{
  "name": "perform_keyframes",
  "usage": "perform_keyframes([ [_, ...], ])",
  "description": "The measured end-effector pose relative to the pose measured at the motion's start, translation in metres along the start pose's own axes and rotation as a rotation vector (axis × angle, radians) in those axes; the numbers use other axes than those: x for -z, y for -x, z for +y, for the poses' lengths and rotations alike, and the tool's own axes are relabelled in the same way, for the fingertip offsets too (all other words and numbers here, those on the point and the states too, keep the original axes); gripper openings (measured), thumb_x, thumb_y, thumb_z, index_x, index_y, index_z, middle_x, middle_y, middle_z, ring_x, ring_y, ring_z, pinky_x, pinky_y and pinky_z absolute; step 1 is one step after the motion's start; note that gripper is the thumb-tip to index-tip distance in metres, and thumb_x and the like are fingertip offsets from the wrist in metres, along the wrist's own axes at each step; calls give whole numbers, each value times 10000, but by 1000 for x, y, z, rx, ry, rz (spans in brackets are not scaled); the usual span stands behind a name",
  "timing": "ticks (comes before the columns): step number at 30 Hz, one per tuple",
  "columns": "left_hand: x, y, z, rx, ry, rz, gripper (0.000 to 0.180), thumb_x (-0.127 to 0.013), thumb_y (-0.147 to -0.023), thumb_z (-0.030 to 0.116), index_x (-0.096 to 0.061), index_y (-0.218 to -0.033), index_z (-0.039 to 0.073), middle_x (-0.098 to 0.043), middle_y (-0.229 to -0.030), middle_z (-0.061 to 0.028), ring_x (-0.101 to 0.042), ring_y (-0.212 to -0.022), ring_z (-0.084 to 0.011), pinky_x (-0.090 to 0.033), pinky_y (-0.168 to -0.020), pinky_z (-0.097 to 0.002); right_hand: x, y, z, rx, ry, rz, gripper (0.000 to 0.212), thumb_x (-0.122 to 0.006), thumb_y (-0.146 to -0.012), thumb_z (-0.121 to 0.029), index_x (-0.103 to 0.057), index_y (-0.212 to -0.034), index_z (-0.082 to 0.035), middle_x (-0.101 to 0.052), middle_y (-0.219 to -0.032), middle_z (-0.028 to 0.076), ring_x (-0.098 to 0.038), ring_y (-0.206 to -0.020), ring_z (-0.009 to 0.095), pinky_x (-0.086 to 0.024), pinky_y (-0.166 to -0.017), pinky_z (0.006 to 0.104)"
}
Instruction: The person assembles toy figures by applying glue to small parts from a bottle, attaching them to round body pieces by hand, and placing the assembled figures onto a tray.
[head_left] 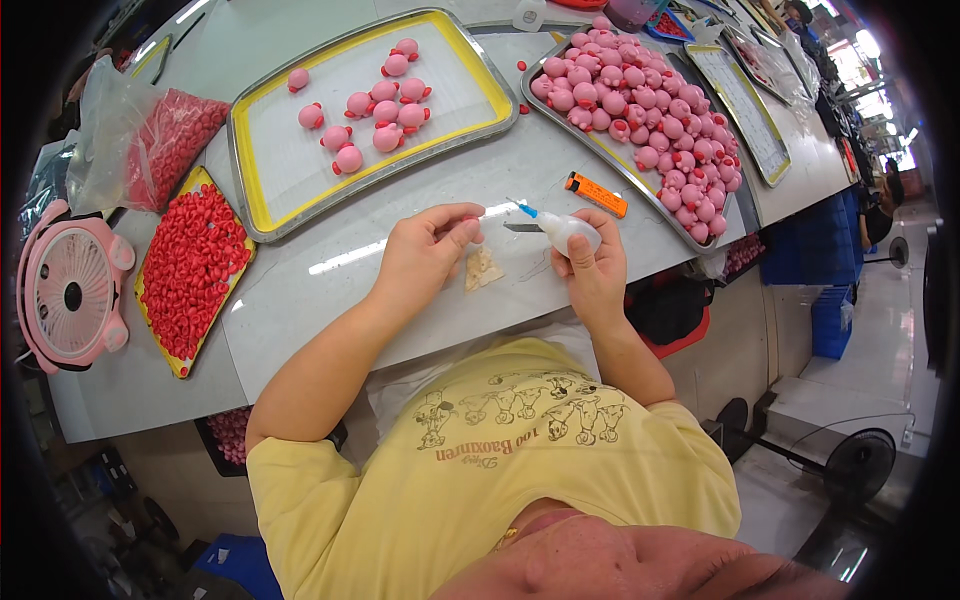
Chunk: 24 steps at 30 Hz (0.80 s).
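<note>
The right hand [592, 272] grips a small glue bottle [570, 231], and the left hand [425, 252] has its fingers [462, 228] pinched together (what they hold is hidden). Both hover near the front edge of the desk [330, 290], on open surface between the trays.

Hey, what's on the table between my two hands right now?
In the head view, a small beige crumpled scrap lies on the white table between the left hand and the right hand, which holds a glue bottle.
</note>
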<state>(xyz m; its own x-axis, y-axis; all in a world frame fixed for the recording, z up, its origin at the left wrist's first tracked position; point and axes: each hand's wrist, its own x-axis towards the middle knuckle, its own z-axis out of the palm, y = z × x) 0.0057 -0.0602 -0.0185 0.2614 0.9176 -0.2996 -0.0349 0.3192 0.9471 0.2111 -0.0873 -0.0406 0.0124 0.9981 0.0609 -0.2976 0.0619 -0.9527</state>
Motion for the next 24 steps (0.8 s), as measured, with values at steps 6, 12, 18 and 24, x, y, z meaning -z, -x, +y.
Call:
perform_keyframes([
  [6, -4, 0, -6, -247, -191, 1, 212, -579, -868, 88, -556, -1057, -5, -643, -857, -57, -563, -692, -59, -437, -608, -189, 5, 1, 1, 98, 45, 55, 316, -609, -866, -279, -437, -1017, -61, -514, -812, 34, -422, -603, 80, -350, -526, 207],
  [12, -5, -1, -7, -226, -189, 27, 186, -629, -819, 68, -533, -974, 28, -673, -805, -63, -607, -740, -82, -459, -647, -214, 3, 4, 0, 308, 328, 80, 278, -644, -845, -218, -472, -984, -51, -533, -861, 21, -488, -707, 72, -413, -602, 204],
  [18, -4, -3, -8, -232, -179, 20, 178, -630, -818, 66, -528, -959, 25, -674, -794, -69, -621, -739, -91, -465, -634, -218, 1, 2, 2, 530, 616, 49, 300, -676, -813, -193, -493, -984, -27, -560, -827, 69, -538, -673, 102, -449, -580, 234],
  [24, -3, -2, -8, -245, -167, 7, 182, -629, -815, 57, -521, -957, 22, -673, -796, -79, -630, -755, -99, -475, -645, -223, -8, 0, -4, 581, 664, 3, 294, -693, -789, -145, -503, -975, -19, -612, -795, 97, -593, -632, 128, -479, -546, 244],
])
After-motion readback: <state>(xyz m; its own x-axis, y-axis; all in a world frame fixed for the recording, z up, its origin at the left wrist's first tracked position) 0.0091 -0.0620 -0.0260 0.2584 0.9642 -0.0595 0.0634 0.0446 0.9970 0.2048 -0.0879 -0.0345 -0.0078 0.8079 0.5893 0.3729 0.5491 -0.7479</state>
